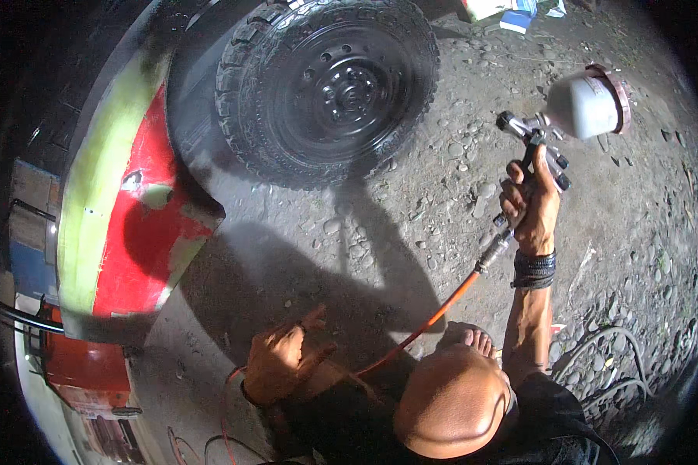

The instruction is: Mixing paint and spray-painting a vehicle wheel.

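My right hand [531,198] is wrapped round the handle of a spray gun [536,139], held out over the stony ground at the right. The gun's whitish cup [585,107] with a dark reddish lid tilts to the right. An orange air hose [449,298] runs from the handle down toward my lap. Low in the middle, my left hand [277,363] has its fingers stretched apart, with nothing seen in it. To its upper left stands a vehicle body panel [143,248], red with yellow-green patches. The hose's course near my left hand is partly hidden.
A big wheel with a knobby tyre [329,97] and black rim is beside the panel's arch. My bent knee [453,403] and bare foot [477,339] are below. A grey cable [624,333] loops over pebbles at right. A red box-like object [85,368] is at lower left.
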A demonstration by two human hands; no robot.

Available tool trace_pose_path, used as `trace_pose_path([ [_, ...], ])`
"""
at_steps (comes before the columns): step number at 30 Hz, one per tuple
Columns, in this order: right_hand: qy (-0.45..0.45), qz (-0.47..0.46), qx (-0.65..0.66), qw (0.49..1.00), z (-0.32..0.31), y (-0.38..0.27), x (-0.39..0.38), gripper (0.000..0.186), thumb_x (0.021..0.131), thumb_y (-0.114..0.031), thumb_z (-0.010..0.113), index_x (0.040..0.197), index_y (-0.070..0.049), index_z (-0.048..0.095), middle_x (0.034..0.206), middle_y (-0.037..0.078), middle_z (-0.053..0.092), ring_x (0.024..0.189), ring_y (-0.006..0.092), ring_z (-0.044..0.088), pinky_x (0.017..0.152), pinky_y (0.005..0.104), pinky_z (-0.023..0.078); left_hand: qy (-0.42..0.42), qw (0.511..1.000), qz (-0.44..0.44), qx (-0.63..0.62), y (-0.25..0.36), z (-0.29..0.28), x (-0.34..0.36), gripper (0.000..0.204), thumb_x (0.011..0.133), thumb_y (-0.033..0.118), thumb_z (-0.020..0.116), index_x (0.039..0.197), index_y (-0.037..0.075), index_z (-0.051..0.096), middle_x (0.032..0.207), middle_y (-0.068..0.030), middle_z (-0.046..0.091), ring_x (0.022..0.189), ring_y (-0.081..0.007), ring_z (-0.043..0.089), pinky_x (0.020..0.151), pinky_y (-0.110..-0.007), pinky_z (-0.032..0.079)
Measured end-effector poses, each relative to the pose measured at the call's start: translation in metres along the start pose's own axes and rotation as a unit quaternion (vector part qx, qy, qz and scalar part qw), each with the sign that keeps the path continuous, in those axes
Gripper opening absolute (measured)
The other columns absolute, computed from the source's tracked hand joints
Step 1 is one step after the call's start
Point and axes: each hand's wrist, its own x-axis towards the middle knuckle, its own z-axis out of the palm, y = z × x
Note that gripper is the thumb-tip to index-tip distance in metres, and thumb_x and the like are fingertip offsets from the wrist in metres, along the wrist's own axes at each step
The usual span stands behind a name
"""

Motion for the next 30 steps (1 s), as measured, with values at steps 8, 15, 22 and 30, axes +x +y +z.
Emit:
trace_pose_path([
  [8,-0.103,0.055,-0.126,0.985,0.012,0.006,-0.007,0.038,0.1,-0.05,0.064,0.094,-0.013,0.059,0.07,0.002,0.058,0.042,0.0074,0.043,0.037,0.0238,0.032,-0.003,1.0,-0.01,-0.016,0.0,0.005,0.003,0.044,0.093,0.037,0.074,0.106,-0.005,0.068,0.113,-0.0177,0.075,0.084,-0.0314,0.076,0.073,-0.04,0.06],
  [15,-0.051,0.075,-0.361,0.928,-0.002,0.018,-0.026,0.043,0.097,-0.048,0.071,0.106,-0.006,0.071,0.076,0.002,0.064,0.059,0.0093,0.056,0.048,0.0269,0.04,-0.01,1.0,-0.016,-0.001,0.002,-0.001,0.001,0.039,0.094,0.036,0.073,0.102,-0.003,0.068,0.116,-0.0194,0.074,0.086,-0.0331,0.076,0.073,-0.04,0.061],
  [22,-0.006,-0.108,-0.453,0.885,-0.02,0.024,-0.03,0.044,0.1,-0.05,0.066,0.094,-0.007,0.063,0.072,-0.003,0.056,0.054,0.004,0.044,0.047,0.0237,0.034,-0.036,0.999,-0.024,-0.015,0.009,-0.01,0.005,0.038,0.093,0.033,0.075,0.103,-0.003,0.068,0.118,-0.0206,0.073,0.091,-0.0338,0.076,0.076,-0.042,0.061],
  [30,-0.006,-0.003,-0.41,0.912,0.005,0.031,-0.046,0.043,0.099,-0.047,0.069,0.094,-0.004,0.069,0.069,-0.002,0.057,0.061,0.0089,0.049,0.057,0.0283,0.04,-0.015,1.0,-0.004,0.001,0.007,-0.009,0.0,0.038,0.091,0.031,0.077,0.105,-0.004,0.069,0.117,-0.022,0.073,0.091,-0.0345,0.076,0.077,-0.042,0.061],
])
